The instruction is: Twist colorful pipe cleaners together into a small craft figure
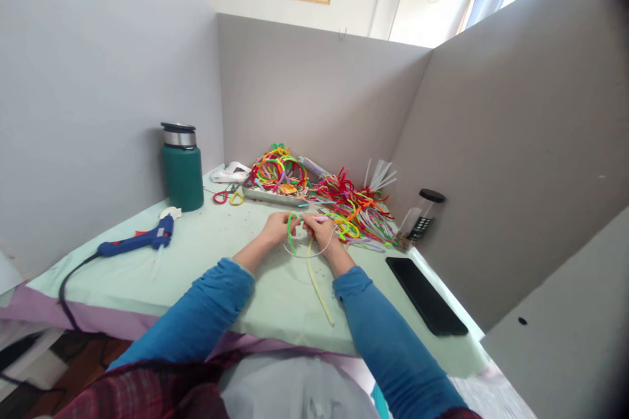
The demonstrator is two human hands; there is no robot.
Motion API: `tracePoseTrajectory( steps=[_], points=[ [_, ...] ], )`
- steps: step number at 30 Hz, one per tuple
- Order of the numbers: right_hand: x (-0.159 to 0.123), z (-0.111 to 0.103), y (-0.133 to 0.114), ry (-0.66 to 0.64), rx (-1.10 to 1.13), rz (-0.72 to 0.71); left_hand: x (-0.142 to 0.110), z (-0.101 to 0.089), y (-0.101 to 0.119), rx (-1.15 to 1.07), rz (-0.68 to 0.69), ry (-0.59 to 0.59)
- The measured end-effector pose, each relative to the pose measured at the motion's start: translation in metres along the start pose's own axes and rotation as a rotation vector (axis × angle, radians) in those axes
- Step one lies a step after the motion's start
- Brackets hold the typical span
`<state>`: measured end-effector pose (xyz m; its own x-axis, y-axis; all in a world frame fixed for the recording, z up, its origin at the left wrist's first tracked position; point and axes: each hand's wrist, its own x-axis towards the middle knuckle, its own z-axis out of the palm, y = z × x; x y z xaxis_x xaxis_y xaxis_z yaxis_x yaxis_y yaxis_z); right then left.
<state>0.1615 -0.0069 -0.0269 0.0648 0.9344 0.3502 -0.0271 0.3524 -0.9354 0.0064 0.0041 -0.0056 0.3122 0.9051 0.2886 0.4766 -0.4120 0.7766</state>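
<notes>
While the left hand is pinching green chenille, the right hand is seemingly clamping the hoop steady at two o'clock.

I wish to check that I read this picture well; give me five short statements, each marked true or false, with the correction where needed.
1. The green bottle stands upright on the table. True.
2. The glue gun lies on the right side. False: the glue gun lies on the left side.
3. The left hand and right hand are close together at a white hoop. True.
4. The phone leans upright on the wall. False: the phone lies flat.
5. A pale yellow strip reaches toward the person from near the hands. True.
</notes>
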Motion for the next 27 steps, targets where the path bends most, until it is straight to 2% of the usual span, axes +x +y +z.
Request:
tracePoseTrajectory(
  steps=[4, 14, 27],
  points=[
    [-0.0001, 0.0008, -0.0007, 0.011, 0.001, -0.004, 0.0046, 0.0037, -0.0047, -0.095, -0.024, -0.019],
    [-0.0005, 0.0003, 0.0022, -0.012, 0.014, -0.035, 0.0034, 0.0015, -0.0016, -0.539, -0.198, -0.101],
    [-0.0024, 0.0014, -0.0016, -0.048, 0.024, -0.05, 0.003, -0.0009, -0.0001, -0.685, -0.267, -0.141]
  ],
)
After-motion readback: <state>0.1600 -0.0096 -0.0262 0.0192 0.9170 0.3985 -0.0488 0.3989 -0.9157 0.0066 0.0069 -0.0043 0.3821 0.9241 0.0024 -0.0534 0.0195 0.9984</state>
